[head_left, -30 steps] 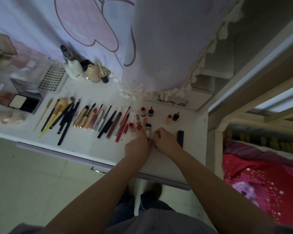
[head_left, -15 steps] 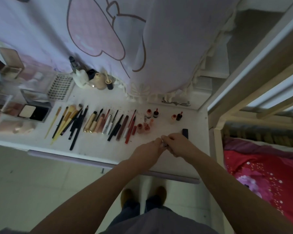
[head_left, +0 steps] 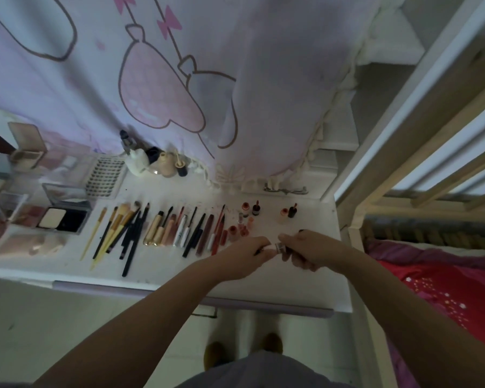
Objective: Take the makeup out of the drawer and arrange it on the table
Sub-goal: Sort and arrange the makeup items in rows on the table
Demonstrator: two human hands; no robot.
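Observation:
Both hands meet above the white table (head_left: 163, 268) near its right front. My left hand (head_left: 245, 254) and my right hand (head_left: 305, 249) pinch a small tube with a silver collar (head_left: 277, 247) between them, one hand on each end. Behind them lies a row of makeup: yellow-handled brushes (head_left: 115, 231), black pencils (head_left: 133, 239), gold and pink tubes (head_left: 163, 229), red lip pencils (head_left: 217, 231) and small red pots (head_left: 237, 229). The drawer front (head_left: 263, 305) under the table edge looks closed.
Compacts and palettes (head_left: 62, 218) crowd the table's left end, with a lash tray (head_left: 104, 176) and bottles (head_left: 163, 163) at the back under a hanging curtain (head_left: 179, 79). A wooden bed frame (head_left: 431, 135) and a red blanket (head_left: 445, 289) stand to the right.
My hands picked a small tube off the table and lifted it slightly toward me, now holding it between them. The camera tilted upward, showing more curtain.

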